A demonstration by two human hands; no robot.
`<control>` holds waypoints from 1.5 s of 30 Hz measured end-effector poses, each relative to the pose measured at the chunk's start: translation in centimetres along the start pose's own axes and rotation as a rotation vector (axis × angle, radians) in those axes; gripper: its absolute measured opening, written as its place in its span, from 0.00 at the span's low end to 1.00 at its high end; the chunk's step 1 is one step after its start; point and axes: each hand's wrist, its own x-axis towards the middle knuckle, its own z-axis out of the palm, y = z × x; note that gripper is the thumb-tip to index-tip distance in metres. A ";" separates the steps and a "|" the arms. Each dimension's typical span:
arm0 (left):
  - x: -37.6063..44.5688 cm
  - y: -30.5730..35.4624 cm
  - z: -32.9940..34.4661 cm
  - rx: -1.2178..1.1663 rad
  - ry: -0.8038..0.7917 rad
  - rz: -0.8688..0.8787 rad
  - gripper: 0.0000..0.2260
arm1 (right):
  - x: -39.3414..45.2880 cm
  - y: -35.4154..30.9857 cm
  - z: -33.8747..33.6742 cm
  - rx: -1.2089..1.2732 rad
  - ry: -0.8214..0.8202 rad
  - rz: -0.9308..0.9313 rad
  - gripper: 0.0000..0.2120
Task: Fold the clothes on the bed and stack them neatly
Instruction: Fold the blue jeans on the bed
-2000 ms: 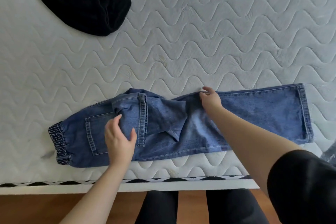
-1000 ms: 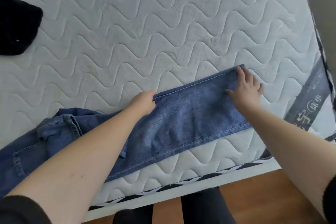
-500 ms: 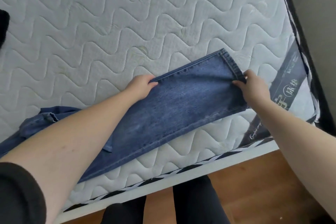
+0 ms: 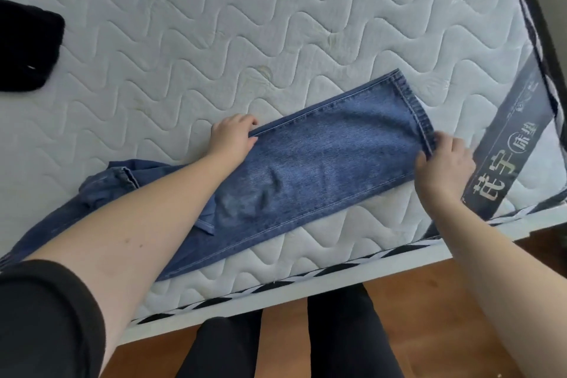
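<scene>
Denim is the thing in hand: beyond a crumpled black garment (image 4: 26,46) at the far left of the white quilted mattress (image 4: 276,24), a pair of blue denim jeans (image 4: 322,169) lies lengthwise near the bed's front edge, its waist end bunched at the left. The left hand (image 4: 233,138) pinches the far seam at mid-leg, fingers curled onto the cloth. The right hand (image 4: 441,166) grips the stitched leg hem, fingers closed round it. Such fabric is probably fairly heavy, limp yet thick, not slippery nor fragile; seams and hems look like the firmest places to hold when folding.
</scene>
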 end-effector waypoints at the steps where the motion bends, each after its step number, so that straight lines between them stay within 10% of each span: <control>1: -0.8 -0.6 -0.3 0.025 0.028 0.008 0.15 | -1.3 -1.0 0.4 0.016 0.008 -0.070 0.18; 12: -16.6 -15.7 -0.9 0.378 -0.211 -0.271 0.44 | -15.7 -15.6 7.0 0.083 -0.495 -0.540 0.19; 16: -19.3 -19.2 -0.5 0.469 -0.201 -0.341 0.40 | -20.6 -20.9 9.4 0.182 -0.768 -0.490 0.30; 24: -23.4 -24.8 1.8 -0.470 0.082 -0.796 0.10 | -26.7 -28.8 11.9 0.559 -0.816 0.027 0.38; 30: -25.7 -25.8 2.6 -1.168 0.260 -0.917 0.19 | -30.4 -31.6 11.5 0.215 -0.606 0.022 0.33; 33: -26.5 -24.8 1.3 -1.567 0.297 -0.845 0.18 | -32.9 -33.3 10.4 0.556 -0.889 0.032 0.28; 36: -28.1 -23.3 -0.5 -1.647 0.347 -0.718 0.16 | -35.2 -33.8 8.8 0.715 -1.081 -0.155 0.28; 45: -34.3 -18.1 -2.6 -1.522 0.257 -0.461 0.12 | -35.3 -30.8 2.3 0.454 -0.903 -0.496 0.08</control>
